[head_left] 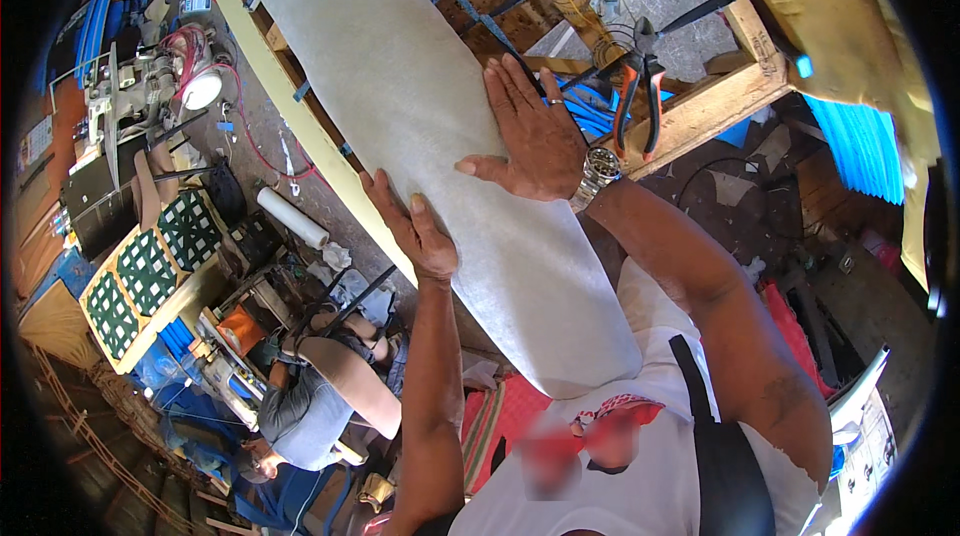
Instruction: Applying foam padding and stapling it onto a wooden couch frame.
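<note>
A long, pale grey-white padded piece (400, 86) with a smooth cloth-like cover slants from the upper left down to my lap. My left hand (415, 234) rests on its left edge, with the fingers stretched out and the thumb on top. Across its right side lies my right hand (530, 131), palm down with fingers spread. A metal watch and a ring are on that arm and hand. Just beyond my right hand, pliers (637, 86) with orange and black handles lie on a wooden frame (690, 126). The underside of the padded piece is hidden.
Blue webbing straps (480, 16) cross inside the frame. Yellowish material (840, 16) hangs at the upper right. To the left are a sewing machine (120, 96), a white roll (292, 218) and a green-and-white patterned seat (150, 266). Another person (310, 401) works at the lower left.
</note>
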A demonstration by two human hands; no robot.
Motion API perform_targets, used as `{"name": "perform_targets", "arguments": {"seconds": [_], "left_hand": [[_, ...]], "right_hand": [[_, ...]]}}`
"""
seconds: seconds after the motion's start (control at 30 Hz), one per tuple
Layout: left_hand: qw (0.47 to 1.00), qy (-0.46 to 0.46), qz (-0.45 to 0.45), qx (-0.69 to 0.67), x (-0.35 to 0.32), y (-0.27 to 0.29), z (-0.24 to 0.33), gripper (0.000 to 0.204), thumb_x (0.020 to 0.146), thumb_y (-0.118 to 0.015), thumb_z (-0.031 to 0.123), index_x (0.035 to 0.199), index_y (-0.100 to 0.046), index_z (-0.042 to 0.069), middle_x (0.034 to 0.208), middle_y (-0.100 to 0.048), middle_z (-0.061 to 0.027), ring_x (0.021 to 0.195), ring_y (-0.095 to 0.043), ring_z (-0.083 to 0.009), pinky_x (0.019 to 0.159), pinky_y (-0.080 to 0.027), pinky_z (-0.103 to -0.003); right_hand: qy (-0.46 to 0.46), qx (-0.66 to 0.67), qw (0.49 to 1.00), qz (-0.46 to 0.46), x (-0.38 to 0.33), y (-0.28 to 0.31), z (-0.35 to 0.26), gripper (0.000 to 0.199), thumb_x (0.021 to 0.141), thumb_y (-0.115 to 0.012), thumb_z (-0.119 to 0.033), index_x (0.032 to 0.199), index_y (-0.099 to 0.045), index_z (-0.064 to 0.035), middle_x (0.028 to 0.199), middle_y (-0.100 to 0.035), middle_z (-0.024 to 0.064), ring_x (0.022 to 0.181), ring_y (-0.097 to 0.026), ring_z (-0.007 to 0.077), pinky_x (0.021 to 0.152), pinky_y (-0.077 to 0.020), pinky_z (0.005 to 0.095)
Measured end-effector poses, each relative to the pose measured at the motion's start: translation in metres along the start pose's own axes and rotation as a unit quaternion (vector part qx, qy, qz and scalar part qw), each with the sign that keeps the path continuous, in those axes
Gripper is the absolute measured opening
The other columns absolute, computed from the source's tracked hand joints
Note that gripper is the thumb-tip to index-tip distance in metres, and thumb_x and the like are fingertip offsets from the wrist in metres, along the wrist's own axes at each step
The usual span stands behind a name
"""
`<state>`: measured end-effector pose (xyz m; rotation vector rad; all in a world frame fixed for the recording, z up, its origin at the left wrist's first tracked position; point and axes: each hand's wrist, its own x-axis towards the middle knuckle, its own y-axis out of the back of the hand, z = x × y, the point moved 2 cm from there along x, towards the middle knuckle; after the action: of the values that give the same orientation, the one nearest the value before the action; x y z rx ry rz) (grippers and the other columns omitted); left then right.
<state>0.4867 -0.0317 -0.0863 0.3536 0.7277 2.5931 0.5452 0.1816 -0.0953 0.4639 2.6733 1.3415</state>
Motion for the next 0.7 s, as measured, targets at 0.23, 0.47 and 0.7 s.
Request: {"name": "perform_targets", "arguments": {"seconds": [0.23, 0.47, 0.7], "left_hand": [[0.999, 0.021, 0.006, -0.025, 0.000, 0.002, -0.006, 0.064, 0.106, -0.038, 0.032, 0.158, -0.022, -0.001, 0.167, -0.014, -0.0184, 0.154, -0.015, -0.0298, 0.125, -0.011, -0.046], [1.000, 0.030, 0.011, 0.003, -0.001, 0.003, 0.000, 0.062, 0.107, -0.038, 0.033, 0.158, -0.023, 0.001, 0.167, -0.010, -0.0224, 0.154, -0.014, -0.0358, 0.124, -0.015, -0.049], [0.999, 0.007, 0.007, -0.046, 0.003, -0.001, 0.001, 0.060, 0.107, -0.038, 0.028, 0.157, -0.022, -0.001, 0.167, -0.008, -0.0242, 0.154, -0.011, -0.0373, 0.124, -0.013, -0.049]], "right_hand": [[0.126, -0.013, 0.992, -0.018, 0.065, -0.001, -0.053, 0.108, 0.088, -0.046, -0.078, 0.152, -0.032, 0.0073, 0.164, -0.023, 0.0255, 0.154, -0.018, 0.0390, 0.122, -0.0071, 0.0633], [-0.040, 0.098, 0.994, 0.037, -0.023, 0.013, -0.008, 0.099, 0.088, -0.063, -0.061, 0.152, -0.032, 0.0071, 0.161, -0.029, 0.0261, 0.153, -0.024, 0.0373, 0.120, -0.0199, 0.0593], [-0.006, -0.100, 0.995, 0.022, 0.153, -0.007, 0.013, 0.089, 0.098, -0.045, -0.065, 0.157, -0.029, -0.0005, 0.164, -0.029, 0.0168, 0.153, -0.024, 0.0313, 0.117, -0.0247, 0.0610]]}}
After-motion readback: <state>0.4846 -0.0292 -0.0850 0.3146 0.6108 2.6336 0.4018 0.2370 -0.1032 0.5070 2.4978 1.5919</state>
